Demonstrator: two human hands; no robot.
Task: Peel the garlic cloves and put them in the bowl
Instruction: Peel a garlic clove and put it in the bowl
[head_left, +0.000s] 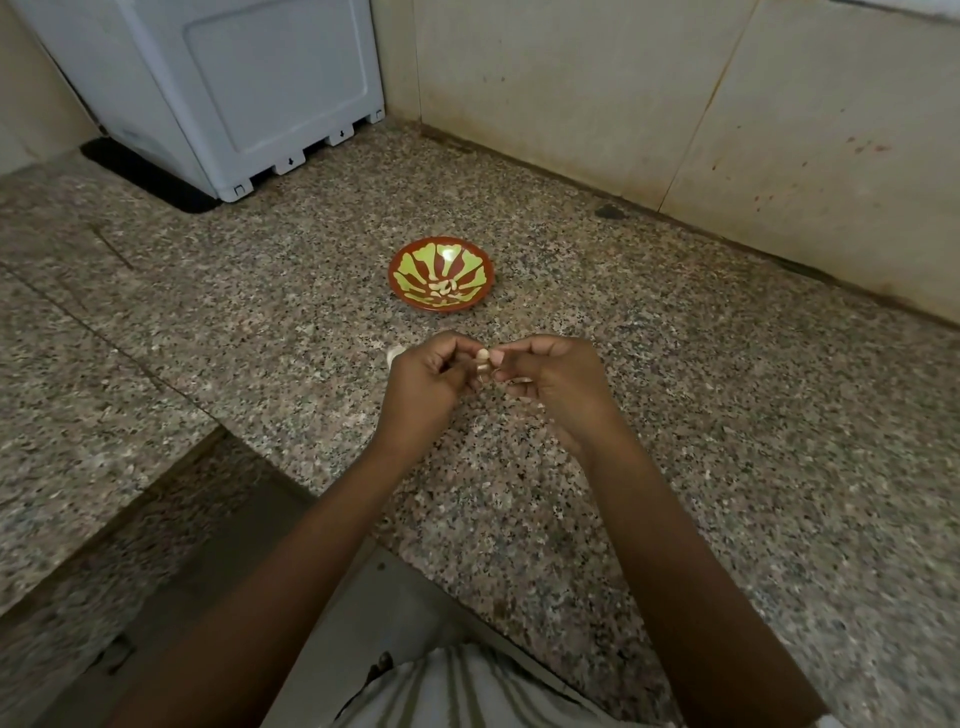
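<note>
A few peeled pale cloves (444, 292) already lie in the bottom of the round red bowl with green petal shapes (395, 283). So part of the job is done.

The bowl sits on the speckled grey stone counter (675, 415), at 12 o'clock from the hands and a little way off.

The left hand (421, 384) and the right hand (556, 384) meet above the counter. Both have curled fingers, and their tips pinch one small pale garlic clove (483, 355) between them. It looks like this clove is being peeled now. I cannot tell how much skin is left on it.

A small white bit (395, 354) peeks out at 9 o'clock from the left hand. It may be more garlic or loose skin.

This clove must next go into the bowl. I cannot tell how many more are waiting.
</note>
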